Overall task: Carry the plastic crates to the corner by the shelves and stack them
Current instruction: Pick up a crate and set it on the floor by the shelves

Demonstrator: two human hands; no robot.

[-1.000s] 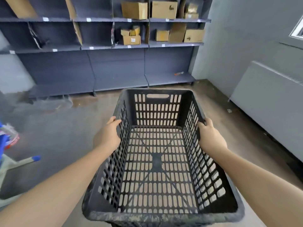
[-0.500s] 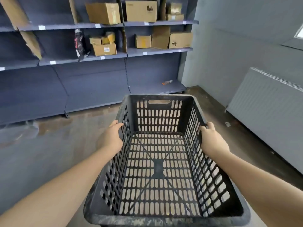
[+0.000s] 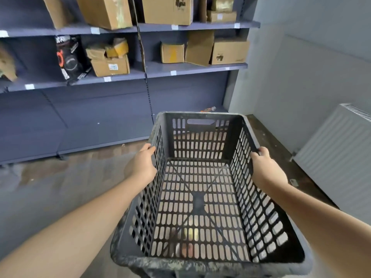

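Observation:
I hold a black slotted plastic crate [image 3: 198,197] in front of me, off the floor, its open top facing up and nothing inside. My left hand [image 3: 141,166] grips the crate's left rim and my right hand [image 3: 266,170] grips its right rim. The grey shelves [image 3: 192,67] stand straight ahead. The corner [image 3: 255,119] where the shelves meet the right wall lies just beyond the crate's far right edge. No other crate shows on the floor there.
Cardboard boxes [image 3: 228,51] fill the upper shelves. A white radiator [image 3: 337,155] runs along the right wall. A small orange object [image 3: 208,109] lies on the lowest shelf near the corner. Brown floor [image 3: 60,197] stretches to my left.
The shelves and corner have grown larger and closer, and the view has swung right. The crate stays held the same way in both hands.

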